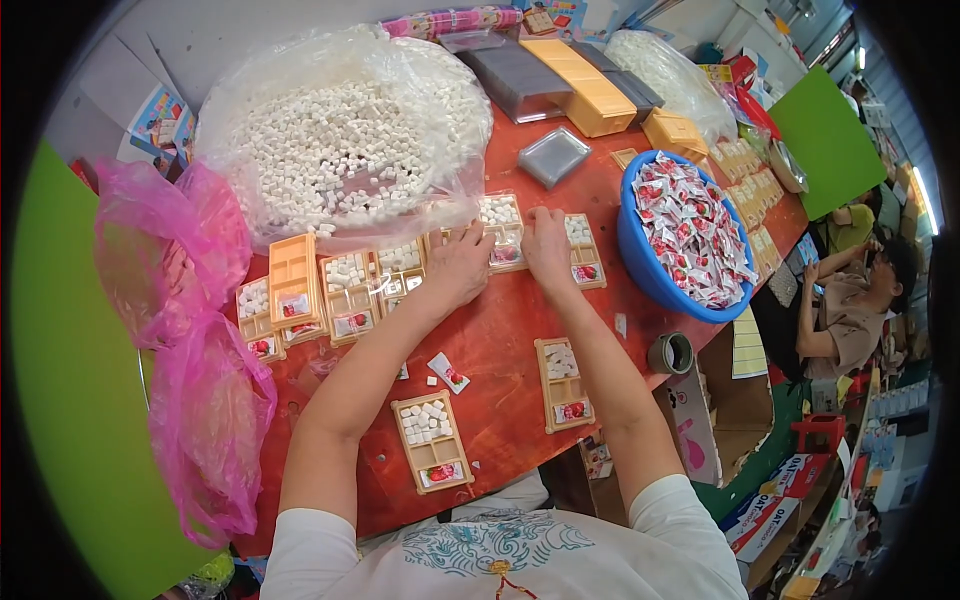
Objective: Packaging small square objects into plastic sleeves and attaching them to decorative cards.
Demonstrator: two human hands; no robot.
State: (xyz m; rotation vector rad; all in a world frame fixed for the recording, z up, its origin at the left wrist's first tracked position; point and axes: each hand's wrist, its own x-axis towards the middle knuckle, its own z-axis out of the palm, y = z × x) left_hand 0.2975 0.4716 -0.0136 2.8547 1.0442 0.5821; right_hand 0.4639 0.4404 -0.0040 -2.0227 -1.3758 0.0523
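My left hand (pixel 462 266) has its fingers curled at the left edge of a yellow compartment tray (pixel 505 240), partly hiding it and the tray beside it. At the same tray's right edge is my right hand (pixel 546 246), fingers bent and close together. This tray holds small white cubes (pixel 499 210) and a strawberry-printed sachet. Just right of my right hand lies another filled tray (pixel 586 250). More filled trays (pixel 348 298) line up left of my left hand, with an unfilled-looking tray (pixel 293 275) stacked on top, holding one sachet. Both fingertips are partly hidden.
A large clear bag of white cubes (pixel 330 140) spreads behind the trays. A blue basin (pixel 640 255) heaped with sachets stands at right. Two filled trays (pixel 432 440) (pixel 565 385) lie nearer me. Pink plastic bags (pixel 190 400) hang at left. A person (pixel 850 310) sits beyond, right.
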